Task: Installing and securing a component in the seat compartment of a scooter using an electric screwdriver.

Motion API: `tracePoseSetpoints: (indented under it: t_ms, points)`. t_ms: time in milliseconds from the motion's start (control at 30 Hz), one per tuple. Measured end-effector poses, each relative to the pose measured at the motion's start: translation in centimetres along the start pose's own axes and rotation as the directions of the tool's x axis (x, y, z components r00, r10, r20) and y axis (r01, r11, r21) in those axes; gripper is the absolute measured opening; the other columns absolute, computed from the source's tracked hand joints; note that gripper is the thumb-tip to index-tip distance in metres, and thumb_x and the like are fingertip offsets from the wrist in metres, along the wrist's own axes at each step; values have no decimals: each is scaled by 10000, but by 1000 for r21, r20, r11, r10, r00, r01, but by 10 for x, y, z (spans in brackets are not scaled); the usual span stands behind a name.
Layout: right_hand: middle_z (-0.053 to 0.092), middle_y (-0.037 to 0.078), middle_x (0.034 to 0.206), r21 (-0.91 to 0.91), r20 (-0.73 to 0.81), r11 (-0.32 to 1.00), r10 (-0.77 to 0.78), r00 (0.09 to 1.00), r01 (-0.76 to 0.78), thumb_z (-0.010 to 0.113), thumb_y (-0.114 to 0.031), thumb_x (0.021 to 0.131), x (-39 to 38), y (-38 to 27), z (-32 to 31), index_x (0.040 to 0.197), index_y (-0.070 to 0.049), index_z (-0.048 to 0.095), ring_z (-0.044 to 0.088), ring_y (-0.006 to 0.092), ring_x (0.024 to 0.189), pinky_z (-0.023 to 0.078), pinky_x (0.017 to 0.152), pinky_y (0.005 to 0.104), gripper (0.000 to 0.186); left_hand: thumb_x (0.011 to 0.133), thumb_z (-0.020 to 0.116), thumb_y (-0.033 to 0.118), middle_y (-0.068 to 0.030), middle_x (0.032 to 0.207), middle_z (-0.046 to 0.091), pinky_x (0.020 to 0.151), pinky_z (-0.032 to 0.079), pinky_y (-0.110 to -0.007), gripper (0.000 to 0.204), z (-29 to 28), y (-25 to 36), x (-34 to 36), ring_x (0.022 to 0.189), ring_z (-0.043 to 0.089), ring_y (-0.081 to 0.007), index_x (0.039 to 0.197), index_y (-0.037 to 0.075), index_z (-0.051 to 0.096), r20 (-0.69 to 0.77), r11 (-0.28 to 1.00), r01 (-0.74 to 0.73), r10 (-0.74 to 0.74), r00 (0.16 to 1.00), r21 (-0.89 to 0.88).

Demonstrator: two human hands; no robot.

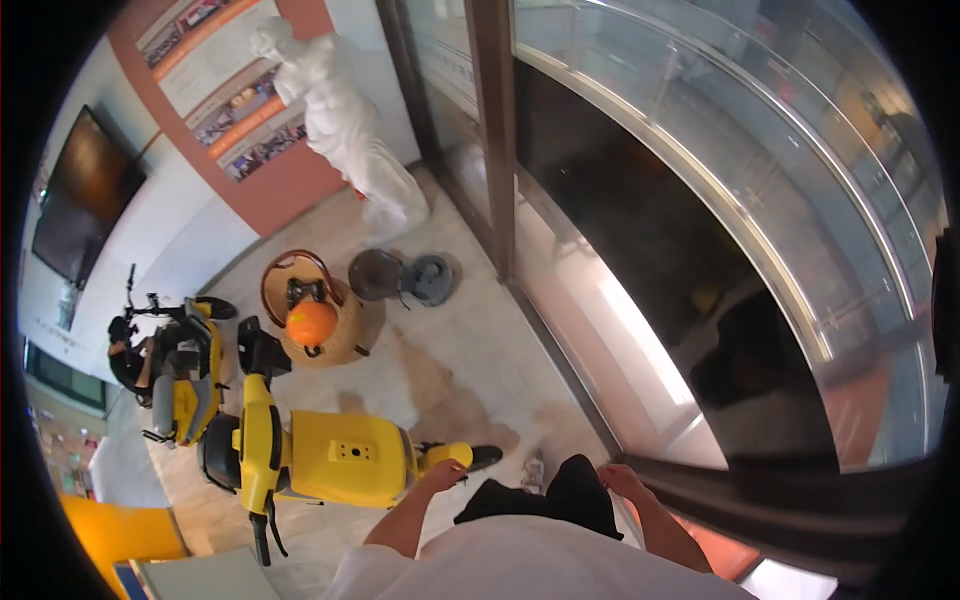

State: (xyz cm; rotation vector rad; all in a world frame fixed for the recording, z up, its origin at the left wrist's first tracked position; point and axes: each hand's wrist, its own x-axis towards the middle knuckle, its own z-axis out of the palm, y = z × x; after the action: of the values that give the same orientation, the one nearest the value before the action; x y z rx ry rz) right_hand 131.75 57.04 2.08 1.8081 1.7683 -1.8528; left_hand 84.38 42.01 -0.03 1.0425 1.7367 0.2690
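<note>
My left hand [442, 475] is beside the end of a yellow scooter [330, 462] lying across the lower view, its handlebar toward the left; the fingers are curled, and I cannot make out whether they hold anything. Near my right thigh, close to the glass wall, my right hand [620, 482] hangs with bent fingers; what is in it, if anything, is too small to tell. My dark shorts and one shoe [534, 467] show between the hands.
A second yellow scooter [190, 400] stands left. A rattan chair [350, 340] holds an orange ball-like object [312, 322]; grey round objects [430, 280] sit beside it. A white statue [340, 130] and wall screen [85, 195] are behind. A framed glass wall [493, 150] borders the right.
</note>
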Motion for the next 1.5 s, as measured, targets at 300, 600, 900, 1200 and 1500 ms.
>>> tracePoseSetpoints:
  t_ms: [300,600,900,1200,1500]
  points:
    - [658,62,733,-234,296,972,97,950,-26,519,-463,903,206,-135,-84,886,-57,648,625,155,602,497,519,324,426,888,596,300,-146,864,681,669,516,-336,328,-48,120,7,730,665,-206,1035,9,633,-387,900,20,-206,899,-435]
    - [654,51,672,-676,522,554,-107,847,486,594,-366,857,357,-325,-65,802,-58,669,611,159,564,497,516,323,322,851,599,332,-58,922,704,593,550,-332,341,135,54,-90,697,680,-203,1085,90,656,-43,468,520,-771,635,-715]
    - [677,70,772,-539,842,181,77,534,823,673,-362,828,399,-431,51,903,-44,676,628,141,625,507,588,307,326,877,545,338,-78,913,699,606,557,-370,316,166,40,-17,752,678,-189,1050,110,679,183,286,423,-601,778,-860]
    - [676,44,815,-614,752,560,199,629,557,624,-220,874,449,-615,134,949,-48,658,615,124,664,487,588,280,190,868,601,315,-175,969,673,773,505,-403,342,-197,70,34,873,653,-314,1065,39,640,-531,698,30,-571,626,-715]
    - [671,35,845,-458,889,429,203,411,779,624,-251,892,475,-747,326,971,-45,653,616,116,701,494,608,262,223,854,629,147,-111,964,664,710,514,-343,234,-424,108,-91,799,647,-242,1065,45,619,-727,712,-155,-682,80,-685]
